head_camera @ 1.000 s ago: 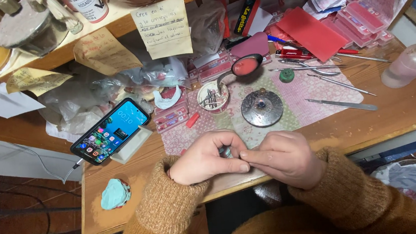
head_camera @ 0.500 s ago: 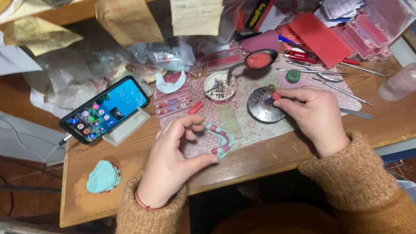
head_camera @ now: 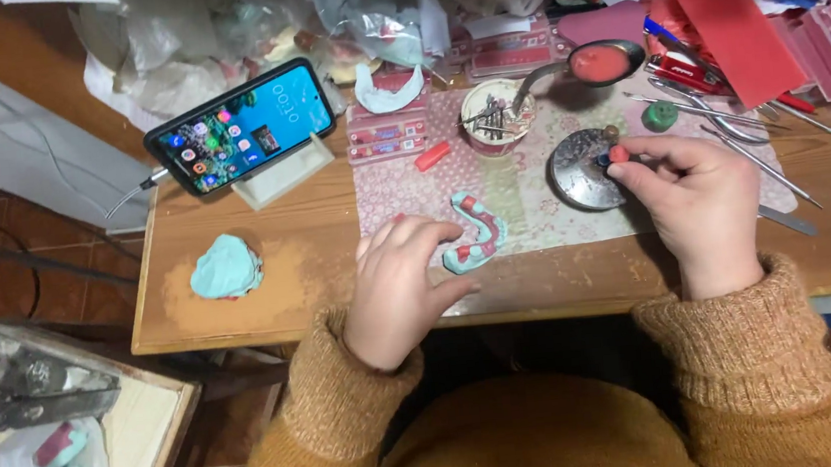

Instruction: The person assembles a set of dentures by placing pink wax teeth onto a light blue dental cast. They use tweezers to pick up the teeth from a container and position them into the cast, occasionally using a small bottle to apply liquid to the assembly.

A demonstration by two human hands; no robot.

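Note:
A teal horseshoe-shaped dental cast [head_camera: 472, 231] with pink wax and small teeth lies on the patterned mat [head_camera: 531, 183]. My left hand [head_camera: 398, 283] rests on the mat with its fingers curled around the cast's left side, touching it. Further right, my right hand [head_camera: 697, 201] pinches a small red piece [head_camera: 618, 155] between thumb and fingertips over the edge of a round metal lid [head_camera: 578, 170].
A phone [head_camera: 240, 126] leans on a stand at the back left. A teal lump [head_camera: 224, 266] sits on the wooden desk [head_camera: 271, 296]. Behind the mat stand a small tub of burs [head_camera: 497, 113], a ladle of red wax [head_camera: 599, 62], metal instruments [head_camera: 726, 116] and plastic clutter.
My hands were together at the desk's front edge. They have separated: the left stays by the teal cast on the mat, the right has moved to the metal lid holding a red piece.

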